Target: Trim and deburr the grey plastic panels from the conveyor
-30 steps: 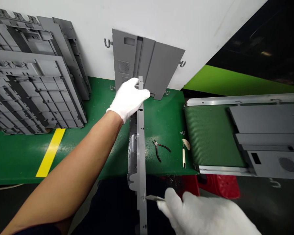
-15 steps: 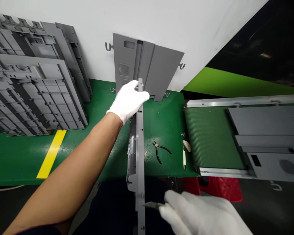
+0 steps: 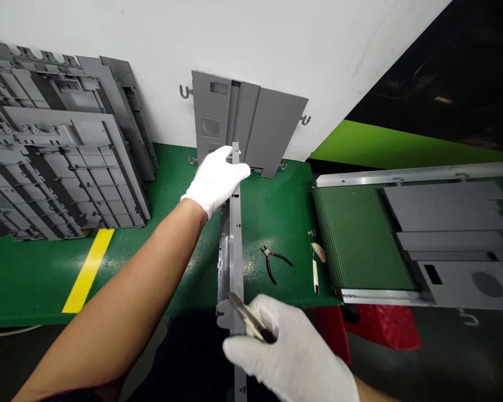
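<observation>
The right hand point(image 3: 283, 346), in a white cotton glove, has risen since the earlier frame, and its narrow steel blade point(image 3: 246, 315) now slants up and to the left instead of lying almost level. The blade's tip lies over the notched lower part of a long, narrow grey moulded-plastic strip point(image 3: 236, 251). The right thumb and fingers are pressed together, pinching the blade's dark grip, though the glove hides most of it.

The left hand point(image 3: 213, 181), also white-gloved on a bare forearm, closes around the strip's upper end. The strip runs nearly upright in view, above a green workbench point(image 3: 276, 212), and I cannot tell whether it touches the surface.

Beyond it, a flat grey plastic panel point(image 3: 247, 120) hangs on metal hooks against a white wall. Large grey ribbed plastic panels point(image 3: 62, 151) lean together at the left, beside a yellow floor stripe point(image 3: 88, 271). On the bench lie black-and-red-handled cutting pliers point(image 3: 274, 262), a slim cream-coloured tool point(image 3: 314, 272) and a cream crescent-shaped piece point(image 3: 318, 252). To the right, a ribbed green conveyor belt point(image 3: 356, 234) between aluminium rails carries a grey vented panel point(image 3: 448, 240). A red plastic stool point(image 3: 385, 326) shows below.
</observation>
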`<state>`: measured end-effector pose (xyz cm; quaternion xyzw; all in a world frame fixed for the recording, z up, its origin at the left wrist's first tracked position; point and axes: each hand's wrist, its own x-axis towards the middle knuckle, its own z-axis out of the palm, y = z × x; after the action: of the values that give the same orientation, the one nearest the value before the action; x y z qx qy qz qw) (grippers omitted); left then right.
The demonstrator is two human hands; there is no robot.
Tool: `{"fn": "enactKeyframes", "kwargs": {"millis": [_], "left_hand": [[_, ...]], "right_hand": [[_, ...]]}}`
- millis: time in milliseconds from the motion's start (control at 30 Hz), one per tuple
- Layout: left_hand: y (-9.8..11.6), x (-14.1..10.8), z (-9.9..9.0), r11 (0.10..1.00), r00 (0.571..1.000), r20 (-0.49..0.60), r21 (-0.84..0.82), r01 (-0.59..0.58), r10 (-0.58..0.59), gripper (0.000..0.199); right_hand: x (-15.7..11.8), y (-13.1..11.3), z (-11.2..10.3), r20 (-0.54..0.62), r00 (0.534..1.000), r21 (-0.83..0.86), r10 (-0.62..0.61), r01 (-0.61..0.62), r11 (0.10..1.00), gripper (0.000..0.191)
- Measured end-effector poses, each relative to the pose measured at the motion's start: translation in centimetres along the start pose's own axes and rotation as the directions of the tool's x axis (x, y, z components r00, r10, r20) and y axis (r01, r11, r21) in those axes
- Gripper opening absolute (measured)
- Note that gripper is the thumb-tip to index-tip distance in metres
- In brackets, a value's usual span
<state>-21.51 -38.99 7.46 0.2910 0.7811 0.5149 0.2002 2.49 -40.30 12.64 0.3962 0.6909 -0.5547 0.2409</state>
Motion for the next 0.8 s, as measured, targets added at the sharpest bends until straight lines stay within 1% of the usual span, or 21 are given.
{"fn": "enactKeyframes", "kwargs": {"millis": [67, 100, 133, 167, 200, 233, 267, 300, 333, 367, 400, 467, 500, 567, 633, 700, 800], "left_hand": [[0.0, -0.1, 0.1, 1.000, 0.999, -0.031, -0.003, 0.014, -0.015, 0.044], [0.0, -0.2, 0.1, 1.000, 0.999, -0.043, -0.005, 0.020, -0.020, 0.044], [0.0, -0.2, 0.2, 1.000, 0.999, -0.048, -0.010, 0.021, -0.022, 0.046], [0.1, -0.3, 0.2, 1.000, 0.999, -0.050, -0.016, 0.020, -0.021, 0.048], [0.2, -0.3, 0.1, 1.000, 0.999, -0.049, -0.020, 0.018, -0.019, 0.050], [0.3, -0.3, 0.0, 1.000, 0.999, -0.045, -0.022, 0.014, -0.015, 0.050], [0.3, -0.2, -0.2, 1.000, 0.999, -0.034, -0.020, 0.009, -0.010, 0.049], [0.4, -0.2, -0.5, 1.000, 1.000, -0.017, -0.017, 0.003, -0.003, 0.045], [0.4, -0.1, -0.8, 1.000, 1.000, 0.006, -0.016, -0.005, 0.005, 0.039], [0.4, 0.1, -1.2, 1.000, 0.999, 0.035, -0.020, -0.013, 0.013, 0.033], [0.4, 0.2, -1.6, 0.999, 0.998, 0.067, -0.029, -0.019, 0.021, 0.029], [0.3, 0.6, -2.1, 0.998, 0.994, 0.107, -0.063, -0.026, 0.032, 0.030], [0.2, 0.8, -2.2, 0.996, 0.994, 0.106, -0.086, -0.030, 0.039, 0.033], [0.0, 1.2, -2.1, 0.987, 0.993, 0.095, -0.150, -0.056, 0.071, 0.036], [-0.4, 1.5, -1.8, 0.966, 0.989, 0.098, -0.247, -0.081, 0.108, 0.036], [-0.8, 1.6, -1.5, 0.929, 0.987, 0.117, -0.366, -0.061, 0.110, 0.037], [-1.2, 1.9, -1.1, 0.865, 0.991, 0.130, -0.501, 0.029, 0.042, 0.037]], "right_hand": [[-0.3, 0.0, -0.1, 0.059, 0.996, -0.032, 0.066, -0.064, 0.997, 0.027], [-0.3, 0.0, -0.3, 0.090, 0.994, -0.020, 0.063, -0.061, 0.998, 0.028], [-0.2, 0.0, -0.5, 0.100, 0.995, 0.010, 0.030, -0.031, 0.999, 0.029], [0.0, 0.1, -0.9, 0.085, 0.996, 0.051, -0.025, 0.020, 0.999, 0.031], [0.4, 0.1, -1.3, 0.031, 0.995, 0.090, -0.091, 0.088, 0.992, 0.034], [0.8, 0.2, -1.9, -0.053, 0.986, 0.120, -0.158, 0.163, 0.979, 0.037], [1.3, 0.1, -2.5, -0.146, 0.964, 0.136, -0.220, 0.240, 0.961, 0.038], [1.8, 0.0, -3.3, -0.229, 0.933, 0.140, -0.279, 0.315, 0.939, 0.037], [2.4, -0.2, -4.1, -0.288, 0.898, 0.135, -0.332, 0.381, 0.915, 0.037], [2.9, -0.5, -4.9, -0.317, 0.869, 0.122, -0.379, 0.434, 0.893, 0.039], [3.5, -1.0, -5.8, -0.321, 0.847, 0.101, -0.423, 0.475, 0.874, 0.042], [4.8, -2.1, -7.5, -0.292, 0.813, 0.015, -0.504, 0.530, 0.848, 0.045], [5.5, -2.8, -8.3, -0.276, 0.796, -0.054, -0.539, 0.547, 0.835, 0.045], [7.1, -4.3, -9.7, -0.237, 0.759, -0.222, -0.606, 0.565, 0.795, 0.045], [8.5, -5.9, -10.7, -0.205, 0.720, -0.408, -0.663, 0.553, 0.726, 0.046], [9.7, -7.3, -11.3, -0.194, 0.699, -0.576, -0.688, 0.486, 0.657, 0.049], [10.6, -8.9, -11.5, -0.197, 0.695, -0.767, -0.691, 0.330, 0.550, 0.054]]}}
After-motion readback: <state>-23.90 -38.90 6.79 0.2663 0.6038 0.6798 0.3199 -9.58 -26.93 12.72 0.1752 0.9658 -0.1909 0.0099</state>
